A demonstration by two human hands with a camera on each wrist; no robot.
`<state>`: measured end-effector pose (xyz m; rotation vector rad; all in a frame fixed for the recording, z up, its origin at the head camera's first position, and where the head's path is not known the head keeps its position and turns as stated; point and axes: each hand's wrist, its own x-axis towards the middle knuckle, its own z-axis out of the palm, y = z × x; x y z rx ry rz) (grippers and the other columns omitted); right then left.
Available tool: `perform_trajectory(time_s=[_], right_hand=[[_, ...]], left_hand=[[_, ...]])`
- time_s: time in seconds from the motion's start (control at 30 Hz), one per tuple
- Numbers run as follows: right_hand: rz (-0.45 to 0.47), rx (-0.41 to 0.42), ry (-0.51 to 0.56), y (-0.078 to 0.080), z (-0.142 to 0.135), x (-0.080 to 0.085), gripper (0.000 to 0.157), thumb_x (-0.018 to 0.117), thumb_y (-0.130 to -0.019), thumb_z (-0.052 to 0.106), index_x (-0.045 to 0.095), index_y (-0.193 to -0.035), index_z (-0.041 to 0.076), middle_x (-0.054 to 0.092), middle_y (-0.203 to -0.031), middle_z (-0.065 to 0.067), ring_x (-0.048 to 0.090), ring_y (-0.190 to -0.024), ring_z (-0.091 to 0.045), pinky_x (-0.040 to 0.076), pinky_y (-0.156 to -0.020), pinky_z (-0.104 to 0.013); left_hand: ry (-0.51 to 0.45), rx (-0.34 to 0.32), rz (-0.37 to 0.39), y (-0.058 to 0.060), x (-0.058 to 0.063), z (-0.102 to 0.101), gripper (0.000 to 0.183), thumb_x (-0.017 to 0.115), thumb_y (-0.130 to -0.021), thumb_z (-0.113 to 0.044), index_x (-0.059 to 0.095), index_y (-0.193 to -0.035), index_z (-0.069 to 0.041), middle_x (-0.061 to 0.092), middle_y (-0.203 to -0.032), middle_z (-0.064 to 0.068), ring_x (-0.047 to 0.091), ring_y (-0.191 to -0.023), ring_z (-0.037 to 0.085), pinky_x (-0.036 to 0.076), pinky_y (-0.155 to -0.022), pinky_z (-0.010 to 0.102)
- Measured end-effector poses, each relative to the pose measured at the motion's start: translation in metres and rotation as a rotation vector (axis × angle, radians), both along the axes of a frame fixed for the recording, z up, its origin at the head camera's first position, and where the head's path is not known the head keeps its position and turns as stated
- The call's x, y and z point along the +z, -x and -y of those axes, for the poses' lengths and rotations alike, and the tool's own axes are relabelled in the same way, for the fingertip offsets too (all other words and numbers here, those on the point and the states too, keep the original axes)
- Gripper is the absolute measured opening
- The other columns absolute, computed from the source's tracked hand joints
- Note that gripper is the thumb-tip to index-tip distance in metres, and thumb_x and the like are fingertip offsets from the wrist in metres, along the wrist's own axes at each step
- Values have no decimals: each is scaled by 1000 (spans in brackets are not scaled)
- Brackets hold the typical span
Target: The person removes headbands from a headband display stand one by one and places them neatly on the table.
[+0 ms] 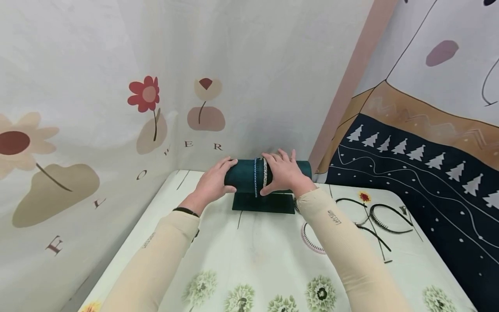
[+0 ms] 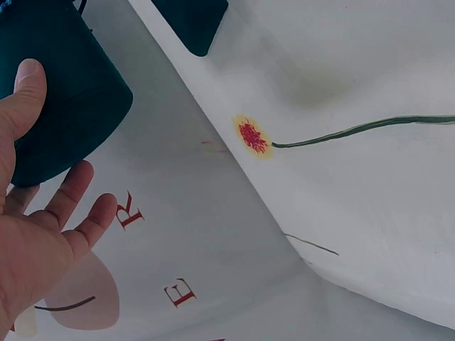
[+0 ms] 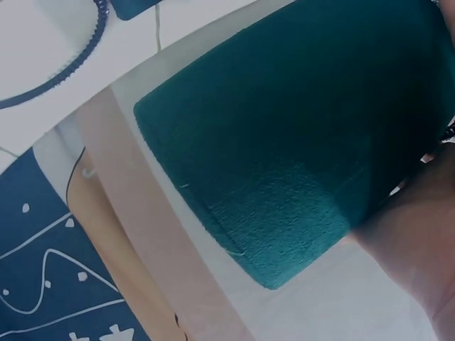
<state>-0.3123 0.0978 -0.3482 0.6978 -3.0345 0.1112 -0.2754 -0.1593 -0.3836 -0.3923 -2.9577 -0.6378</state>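
Observation:
A dark green velvet headband stand [image 1: 241, 175] has a horizontal roll above a flat base [image 1: 263, 203]. My left hand [image 1: 212, 181] grips the roll's left end, its thumb in front and fingers behind in the left wrist view. Around the roll's middle sit a blue headband [image 1: 255, 177] and, just right of it, a sparkly silver headband [image 1: 265, 170]. With thumb low in front and index finger at the top, my right hand [image 1: 285, 172] holds the silver headband. The right wrist view shows the roll's right end [image 3: 284, 142]; the fingertips there are hidden.
Several black headbands [image 1: 383, 229] lie on the table to the right. A pink toothed headband [image 1: 308, 243] is partly covered by the right forearm. The patterned white tabletop [image 1: 249, 251] meets a wall cloth [image 1: 249, 86] behind the stand.

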Motion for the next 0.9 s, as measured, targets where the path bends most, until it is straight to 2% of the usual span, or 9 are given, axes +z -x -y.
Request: perform_trajectory(time_s=[0.3,0.57,0.9], right_hand=[[-4,8,8,0,-15,3,129,91,-72,69,23,-172,22,35,-175,-13,12,-167,-42,-2,-131,-75],[36,-3,64,1,-32,2,126,91,-74,65,24,-172,22,34,-175,-14,8,-167,-42,-5,-131,-74],[50,-11,100,0,-53,6,120,92,-74,62,31,-170,23,36,-174,-15,9,-166,-45,-6,-129,-78]], left_hand=[[-9,-3,-5,0,-1,1,94,85,-93,-29,30,-170,-24,21,-180,8,37,-159,42,38,-126,64],[-7,-7,-9,0,0,2,94,85,-94,-28,31,-170,-23,22,-180,9,38,-158,43,39,-125,64],[-2,-9,-13,1,-1,1,94,86,-93,-29,31,-170,-23,23,-179,9,39,-157,44,39,-125,65]])
